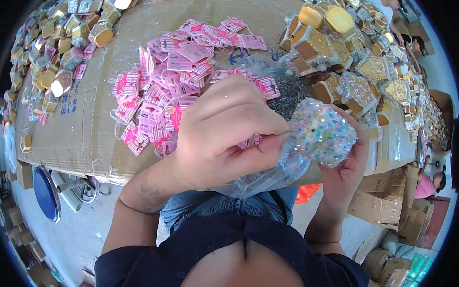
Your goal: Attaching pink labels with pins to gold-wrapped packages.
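My left hand (230, 128) is closed in a pinch, thumb against the curled forefinger. A thin dark wire piece shows between its fingers, with its tip reaching toward a sparkling ornament. That ornament (323, 132) is covered in white, blue, pink and yellow beads. My right hand (354, 155) grips it from the right side, fingers wrapped behind it. Just beyond the hands, a heap of thin dark metal pins (290, 97) lies in a clear plastic bag. Pink hang tags (173, 78) with loops are piled beyond and left of my left hand.
Gold-backed beaded ornaments (338, 56) are heaped on the right of the cardboard-covered table (98, 124), and more ornaments (61, 41) on the left. Clear plastic film (263, 177) hangs at the near edge. A blue stool (47, 194) and cardboard boxes (384, 199) stand around. Other people are at the far right.
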{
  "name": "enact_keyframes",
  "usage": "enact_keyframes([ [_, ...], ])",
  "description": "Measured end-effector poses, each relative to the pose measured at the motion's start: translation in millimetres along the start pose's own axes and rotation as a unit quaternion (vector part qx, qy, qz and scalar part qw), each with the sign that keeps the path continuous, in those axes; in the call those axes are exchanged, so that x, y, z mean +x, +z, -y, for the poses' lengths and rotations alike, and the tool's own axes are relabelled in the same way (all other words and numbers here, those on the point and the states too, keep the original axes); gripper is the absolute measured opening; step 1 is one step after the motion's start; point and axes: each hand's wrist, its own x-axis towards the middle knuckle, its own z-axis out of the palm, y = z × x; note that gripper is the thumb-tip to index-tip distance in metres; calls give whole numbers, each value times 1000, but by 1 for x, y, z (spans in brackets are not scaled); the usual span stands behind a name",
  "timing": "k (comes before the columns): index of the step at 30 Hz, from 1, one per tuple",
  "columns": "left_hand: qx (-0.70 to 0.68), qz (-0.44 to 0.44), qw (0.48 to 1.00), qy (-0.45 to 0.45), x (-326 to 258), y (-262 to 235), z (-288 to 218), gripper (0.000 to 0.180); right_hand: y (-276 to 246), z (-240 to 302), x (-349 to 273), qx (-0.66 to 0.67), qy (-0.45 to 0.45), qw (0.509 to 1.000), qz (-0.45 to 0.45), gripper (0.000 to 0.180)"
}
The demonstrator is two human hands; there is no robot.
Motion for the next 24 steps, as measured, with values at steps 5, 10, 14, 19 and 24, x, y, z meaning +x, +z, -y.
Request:
enact_keyframes([
  [5,13,5,1000,1,-4,1,-2,27,4,-2,3,-7,5,1000,-18,62],
  [10,6,2,1000,1,-3,2,-4,29,-1,-2,2,-21,-43,999,17,55],
  [14,-6,12,1000,-13,-3,2,-5,28,-2,-5,2,-33,-55,998,19,55],
  [19,-33,17,998,-50,-4,3,-6,28,-3,-4,3,-43,-61,997,19,51],
  [24,-19,14,999,-47,-4,5,-3,28,-10,-3,4,-91,-96,991,18,47],
])
